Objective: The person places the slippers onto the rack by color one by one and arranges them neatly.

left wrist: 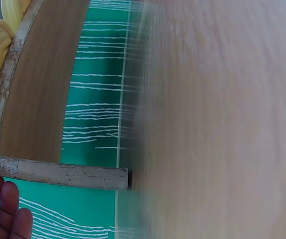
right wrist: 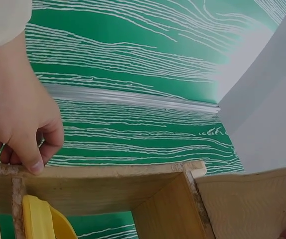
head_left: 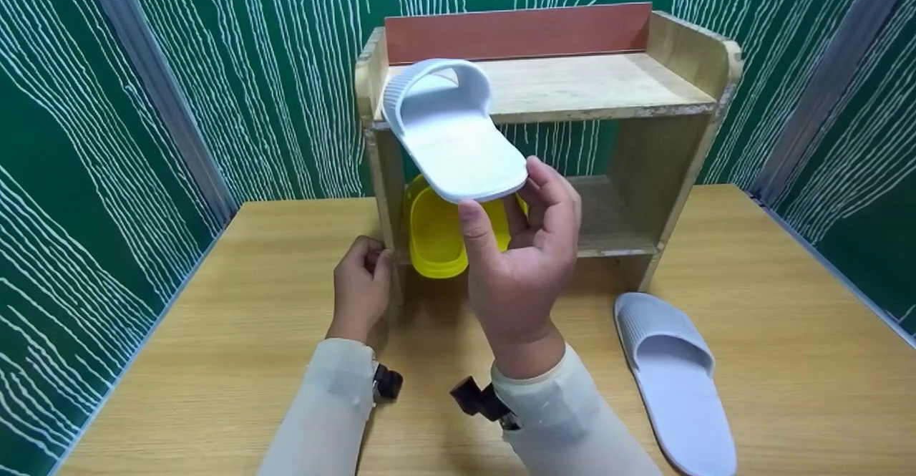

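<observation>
A white slide slipper [head_left: 465, 150], tilted with its strap end up and away, is held in my right hand [head_left: 526, 275]. The thumb and fingers pinch its heel end, in front of the shelf's top board. In the right wrist view the wavy-textured sole [right wrist: 252, 201] shows at lower right. My left hand [head_left: 361, 290] grips the front edge of the left side panel of the wooden shelf [head_left: 572, 89]; in the right wrist view the thumb of that left hand [right wrist: 21, 114] lies on the panel edge. Yellow slippers [head_left: 436, 236] stand on the lower board, partly hidden by my right hand.
A second white slipper [head_left: 680, 383] lies on the wooden table [head_left: 236, 361] at right, its strap end toward the shelf. Green walls [head_left: 286, 68] with white streaks enclose the table. Along the top board's back runs a red-brown panel [head_left: 515, 34].
</observation>
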Available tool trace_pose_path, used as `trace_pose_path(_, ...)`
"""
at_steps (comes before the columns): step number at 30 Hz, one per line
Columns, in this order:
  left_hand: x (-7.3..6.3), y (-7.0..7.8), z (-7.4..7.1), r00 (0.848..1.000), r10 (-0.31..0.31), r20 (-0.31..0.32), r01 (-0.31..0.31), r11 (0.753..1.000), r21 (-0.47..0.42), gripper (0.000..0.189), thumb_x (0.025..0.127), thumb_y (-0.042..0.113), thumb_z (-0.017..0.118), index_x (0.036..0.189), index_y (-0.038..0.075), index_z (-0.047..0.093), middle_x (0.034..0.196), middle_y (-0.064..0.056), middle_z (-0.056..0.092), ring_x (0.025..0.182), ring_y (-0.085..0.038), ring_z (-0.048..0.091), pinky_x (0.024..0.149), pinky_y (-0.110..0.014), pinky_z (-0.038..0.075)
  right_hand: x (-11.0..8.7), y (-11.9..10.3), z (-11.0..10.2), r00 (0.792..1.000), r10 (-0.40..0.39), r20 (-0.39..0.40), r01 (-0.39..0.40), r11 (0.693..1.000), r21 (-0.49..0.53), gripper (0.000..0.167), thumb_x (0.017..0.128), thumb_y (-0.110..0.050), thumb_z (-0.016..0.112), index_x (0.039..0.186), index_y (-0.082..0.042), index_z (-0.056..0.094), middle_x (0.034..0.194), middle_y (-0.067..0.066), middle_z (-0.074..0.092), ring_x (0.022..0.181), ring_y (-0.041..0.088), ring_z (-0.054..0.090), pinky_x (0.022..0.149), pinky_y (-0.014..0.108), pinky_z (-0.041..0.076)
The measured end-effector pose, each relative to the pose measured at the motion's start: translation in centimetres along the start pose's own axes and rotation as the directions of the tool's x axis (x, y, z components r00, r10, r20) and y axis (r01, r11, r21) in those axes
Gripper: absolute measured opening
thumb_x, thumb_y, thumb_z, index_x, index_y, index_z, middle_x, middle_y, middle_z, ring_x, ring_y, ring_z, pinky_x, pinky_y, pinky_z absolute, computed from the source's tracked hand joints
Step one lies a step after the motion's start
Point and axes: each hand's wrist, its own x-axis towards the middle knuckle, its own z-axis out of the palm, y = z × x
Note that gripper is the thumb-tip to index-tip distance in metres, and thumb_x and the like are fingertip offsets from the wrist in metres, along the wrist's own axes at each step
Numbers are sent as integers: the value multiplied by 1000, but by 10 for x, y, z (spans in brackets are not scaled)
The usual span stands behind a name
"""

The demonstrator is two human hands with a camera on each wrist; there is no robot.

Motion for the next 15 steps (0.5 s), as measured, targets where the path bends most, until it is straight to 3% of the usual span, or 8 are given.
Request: trace_pose_path(15,-1,2,1,1000,-28,6,28,999,28,9,108,22,62,116,17,61,100,-6,58,96,-22,59,82,-33,53,-2,-4,3,999,37,-10,-37,999,14,58,87,-7,83,135,9,54,131,17,55,121,30,63,112,44,49)
